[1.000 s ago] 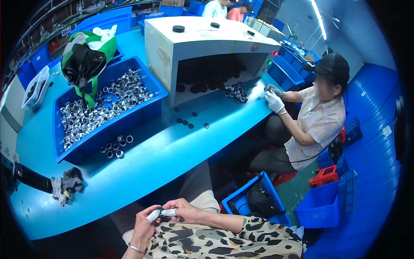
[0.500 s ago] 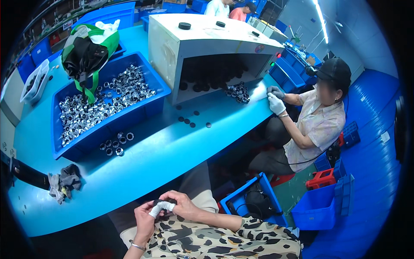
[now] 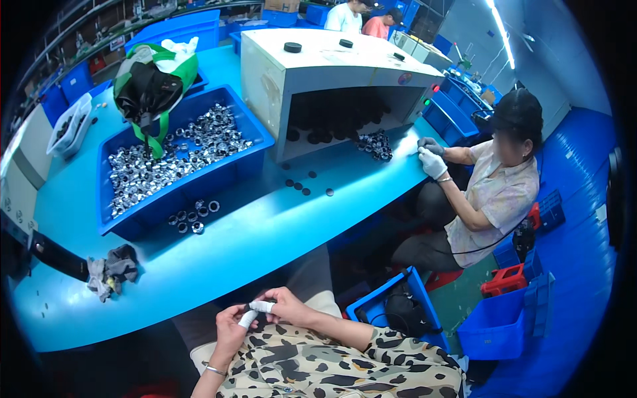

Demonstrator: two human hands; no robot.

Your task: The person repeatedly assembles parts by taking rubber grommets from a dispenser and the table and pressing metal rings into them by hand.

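Above my lap, my left hand [image 3: 232, 326] and my right hand [image 3: 286, 308] meet with fingers closed in a pinch. White wrapping [image 3: 247, 319] covers the left thumb, and another white wrap [image 3: 263, 306] covers the right thumb. A small dark thing [image 3: 249, 307] shows between the fingertips; its kind is too small to make out. Both hands are on the near side of the blue-green table [image 3: 265, 249], apart from its edge. Crumpled grey gloves [image 3: 114, 270] lie on the table to the left of my hands.
A blue bin [image 3: 192, 187] holds many shiny metal rings; several loose rings [image 3: 192, 216] lie before it. Black discs [image 3: 306, 192] sit near a white box-shaped booth [image 3: 269, 99]. A gloved co-worker [image 3: 494, 179] sits at right, near blue crates [image 3: 494, 331].
My fingers have shifted: the white-wrapped thumbs, earlier forming an arch, now meet at an angle with the dark thing at their tips. The whole view has swung slightly left.
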